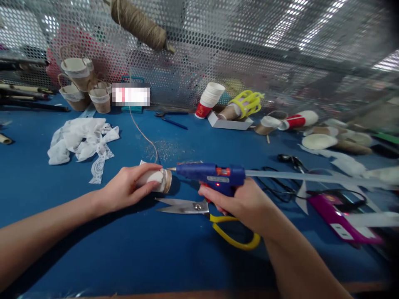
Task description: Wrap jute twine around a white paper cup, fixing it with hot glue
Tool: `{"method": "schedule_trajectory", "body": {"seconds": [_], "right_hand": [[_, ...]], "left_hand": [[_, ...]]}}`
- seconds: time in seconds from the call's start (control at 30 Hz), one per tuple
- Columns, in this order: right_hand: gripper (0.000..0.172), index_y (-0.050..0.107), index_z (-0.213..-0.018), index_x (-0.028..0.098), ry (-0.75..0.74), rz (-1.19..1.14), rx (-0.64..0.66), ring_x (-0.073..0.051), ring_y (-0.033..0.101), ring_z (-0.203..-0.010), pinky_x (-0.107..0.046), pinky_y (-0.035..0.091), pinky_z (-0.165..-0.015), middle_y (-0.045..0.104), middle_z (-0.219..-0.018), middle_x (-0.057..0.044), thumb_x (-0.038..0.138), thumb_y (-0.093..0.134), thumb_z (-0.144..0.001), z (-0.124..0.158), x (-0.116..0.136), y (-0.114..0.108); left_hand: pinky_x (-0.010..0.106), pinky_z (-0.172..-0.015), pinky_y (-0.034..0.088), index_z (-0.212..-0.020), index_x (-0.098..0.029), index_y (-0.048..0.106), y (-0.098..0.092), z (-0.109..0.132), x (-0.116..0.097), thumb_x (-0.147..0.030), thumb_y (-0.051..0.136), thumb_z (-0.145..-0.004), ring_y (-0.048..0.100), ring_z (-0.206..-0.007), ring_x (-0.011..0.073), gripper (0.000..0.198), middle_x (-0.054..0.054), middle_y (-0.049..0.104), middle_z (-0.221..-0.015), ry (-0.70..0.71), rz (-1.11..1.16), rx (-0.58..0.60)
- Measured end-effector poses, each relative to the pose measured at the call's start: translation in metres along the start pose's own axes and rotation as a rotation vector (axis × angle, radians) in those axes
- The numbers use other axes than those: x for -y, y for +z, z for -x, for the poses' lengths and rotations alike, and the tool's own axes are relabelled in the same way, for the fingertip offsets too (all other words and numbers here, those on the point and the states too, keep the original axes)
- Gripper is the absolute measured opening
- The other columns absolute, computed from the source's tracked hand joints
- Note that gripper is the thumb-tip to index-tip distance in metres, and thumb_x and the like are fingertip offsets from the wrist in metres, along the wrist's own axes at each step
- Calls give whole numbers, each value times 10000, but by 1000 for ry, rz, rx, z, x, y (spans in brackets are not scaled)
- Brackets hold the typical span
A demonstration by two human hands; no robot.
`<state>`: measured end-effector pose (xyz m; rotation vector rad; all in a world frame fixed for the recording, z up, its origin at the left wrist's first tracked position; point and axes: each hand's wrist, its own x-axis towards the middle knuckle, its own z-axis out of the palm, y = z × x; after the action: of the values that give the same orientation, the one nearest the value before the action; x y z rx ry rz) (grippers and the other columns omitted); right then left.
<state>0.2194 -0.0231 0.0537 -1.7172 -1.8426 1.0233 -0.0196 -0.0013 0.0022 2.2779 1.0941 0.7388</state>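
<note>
While scraps of lace [81,141] lie loose at centre left, the left hand [124,189] wraps around a paper cup [156,179] laid on its side just left of centre. This seemingly pins the cup and turns its twine-wound end toward the glue gun [212,175]. The right hand [246,205] is closed around the gun's handle, nozzle right at that end. Scissors [183,206] lie just below, within easy reach.
</note>
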Motion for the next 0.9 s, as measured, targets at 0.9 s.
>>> {"method": "schedule_trajectory", "body": {"seconds": [0.9], "right_hand": [[433, 432, -421, 214, -302, 434, -25, -120, 427, -378, -268, 374, -403, 446, -382, 15, 458, 440, -778, 14, -7, -1]], "left_hand": [[261, -648, 500, -1125, -131, 463, 3, 1, 2, -289, 448, -828, 625, -756, 150, 337, 76, 654, -940, 37, -47, -9]]}}
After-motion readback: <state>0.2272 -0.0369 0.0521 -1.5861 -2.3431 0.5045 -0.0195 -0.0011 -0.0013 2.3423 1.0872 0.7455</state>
